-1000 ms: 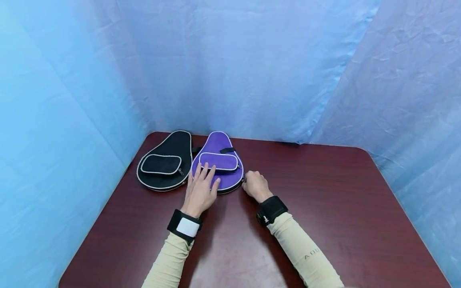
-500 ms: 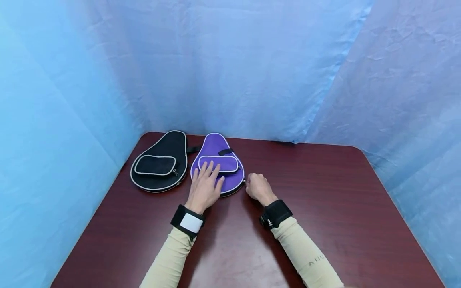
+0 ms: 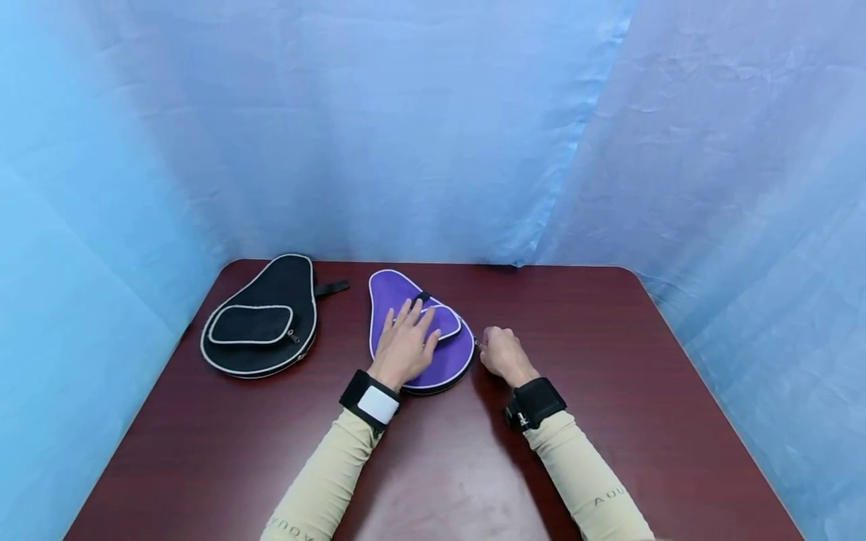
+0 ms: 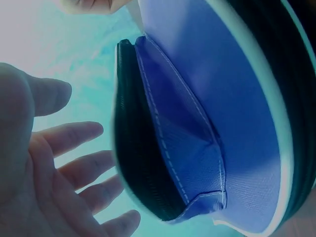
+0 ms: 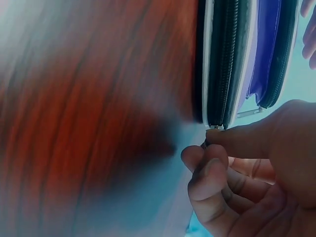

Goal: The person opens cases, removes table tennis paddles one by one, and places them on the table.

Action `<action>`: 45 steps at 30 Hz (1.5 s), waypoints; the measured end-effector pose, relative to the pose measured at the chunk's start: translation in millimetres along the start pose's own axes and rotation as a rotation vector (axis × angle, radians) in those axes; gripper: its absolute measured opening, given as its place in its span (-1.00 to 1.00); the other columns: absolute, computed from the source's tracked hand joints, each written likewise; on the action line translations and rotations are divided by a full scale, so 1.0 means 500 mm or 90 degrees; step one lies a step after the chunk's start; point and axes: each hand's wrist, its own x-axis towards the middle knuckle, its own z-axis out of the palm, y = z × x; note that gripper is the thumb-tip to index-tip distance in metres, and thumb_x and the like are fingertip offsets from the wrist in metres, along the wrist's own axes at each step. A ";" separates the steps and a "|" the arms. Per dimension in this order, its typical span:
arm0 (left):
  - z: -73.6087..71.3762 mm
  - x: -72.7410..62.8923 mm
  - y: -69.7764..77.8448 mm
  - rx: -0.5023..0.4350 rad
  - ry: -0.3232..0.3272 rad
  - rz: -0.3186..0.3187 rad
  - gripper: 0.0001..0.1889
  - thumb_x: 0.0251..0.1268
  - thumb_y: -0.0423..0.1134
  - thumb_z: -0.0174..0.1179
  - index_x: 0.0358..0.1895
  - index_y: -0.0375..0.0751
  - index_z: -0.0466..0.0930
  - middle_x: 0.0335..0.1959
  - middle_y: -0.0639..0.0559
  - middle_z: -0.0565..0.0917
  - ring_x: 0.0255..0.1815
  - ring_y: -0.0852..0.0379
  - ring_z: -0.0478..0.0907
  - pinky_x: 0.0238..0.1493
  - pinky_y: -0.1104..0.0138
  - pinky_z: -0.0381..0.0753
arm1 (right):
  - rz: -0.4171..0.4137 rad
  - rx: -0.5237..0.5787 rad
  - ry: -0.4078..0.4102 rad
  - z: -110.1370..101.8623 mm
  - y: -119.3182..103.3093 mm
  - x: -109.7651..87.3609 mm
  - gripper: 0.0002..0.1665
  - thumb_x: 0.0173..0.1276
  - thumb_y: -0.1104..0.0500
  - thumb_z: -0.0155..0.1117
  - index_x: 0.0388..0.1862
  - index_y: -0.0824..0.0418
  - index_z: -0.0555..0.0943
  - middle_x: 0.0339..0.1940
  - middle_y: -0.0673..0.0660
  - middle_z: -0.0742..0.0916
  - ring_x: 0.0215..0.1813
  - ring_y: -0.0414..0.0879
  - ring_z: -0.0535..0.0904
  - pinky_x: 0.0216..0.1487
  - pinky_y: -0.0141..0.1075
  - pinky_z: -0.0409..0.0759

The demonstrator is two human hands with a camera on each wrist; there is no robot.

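Note:
A purple paddle-shaped case (image 3: 449,366) with white piping lies on the table, its narrow end pointing away and to the left. My left hand (image 3: 406,349) is spread over its front pocket (image 3: 448,323), fingers extended; in the left wrist view the fingers (image 4: 84,170) are loosely apart beside the pocket's dark zipper edge (image 4: 138,148). At the case's right side my right hand (image 3: 504,355) pinches a zipper pull (image 5: 206,143) between thumb and curled fingers. The zipper (image 5: 229,59) along the case's side looks closed above the pull.
A black paddle-shaped case (image 3: 291,282) with white piping and a zipped pocket lies to the left, apart from the purple one. Its black strap (image 3: 331,288) sticks out rightward. Blue curtains (image 3: 406,135) hang behind and beside the dark red table (image 3: 643,421).
The purple case has swung round, its narrow end now leaning left, and has moved right, away from the black case. Both hands went with it; the right kept its pinch. The head view turned right.

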 end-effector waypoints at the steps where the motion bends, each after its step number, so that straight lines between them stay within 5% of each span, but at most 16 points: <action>1: 0.003 0.003 0.003 0.002 -0.003 0.002 -0.49 0.54 -0.03 -0.03 0.41 -0.19 0.42 0.46 -0.23 0.35 0.54 -0.20 0.16 0.51 -0.14 0.05 | 0.000 -0.001 0.001 -0.002 0.004 0.002 -0.79 0.35 0.27 0.20 -0.52 0.21 0.50 -0.53 0.13 0.58 -0.44 0.01 0.52 -0.40 -0.20 0.49; 10: 0.031 0.018 0.024 0.009 -0.013 0.030 -0.51 0.52 -0.08 0.01 0.38 -0.25 0.44 0.41 -0.27 0.41 0.50 -0.23 0.23 0.47 -0.16 0.15 | 0.006 -0.016 0.007 -0.008 0.022 0.011 -0.81 0.32 0.26 0.24 -0.51 0.21 0.54 -0.48 0.15 0.64 -0.37 0.05 0.58 -0.33 -0.14 0.57; 18: 0.044 0.025 0.026 0.037 -0.057 0.012 -0.51 0.54 -0.13 -0.05 0.41 -0.27 0.39 0.41 -0.22 0.43 0.48 -0.20 0.28 0.47 -0.12 0.17 | 0.002 -0.018 0.021 -0.015 0.023 0.009 -0.79 0.30 0.27 0.24 -0.54 0.21 0.52 -0.49 0.17 0.64 -0.37 0.08 0.59 -0.33 -0.11 0.57; 32: 0.052 0.028 0.030 0.049 -0.047 0.001 -0.51 0.55 -0.13 -0.05 0.41 -0.26 0.39 0.40 -0.20 0.44 0.46 -0.18 0.32 0.47 -0.11 0.19 | -0.001 -0.056 -0.010 -0.003 0.020 -0.011 -0.84 0.31 0.26 0.20 -0.46 0.27 0.61 -0.33 0.30 0.74 -0.28 0.16 0.68 -0.30 -0.03 0.64; 37: 0.055 0.029 0.030 0.043 -0.044 -0.003 -0.51 0.55 -0.13 -0.05 0.41 -0.26 0.39 0.40 -0.20 0.44 0.46 -0.18 0.32 0.47 -0.10 0.19 | -0.040 -0.073 -0.027 0.000 0.011 -0.038 -0.84 0.25 0.27 0.21 -0.49 0.31 0.63 -0.39 0.31 0.73 -0.36 0.12 0.68 -0.36 -0.03 0.63; 45: 0.055 0.031 0.029 0.050 -0.044 -0.006 -0.51 0.55 -0.13 -0.05 0.41 -0.27 0.39 0.40 -0.20 0.44 0.46 -0.17 0.32 0.47 -0.10 0.20 | -0.138 -0.078 -0.091 0.008 -0.012 -0.100 -0.65 0.25 0.31 0.24 -0.68 0.14 0.38 -0.67 0.01 0.47 -0.54 -0.09 0.45 -0.48 -0.18 0.48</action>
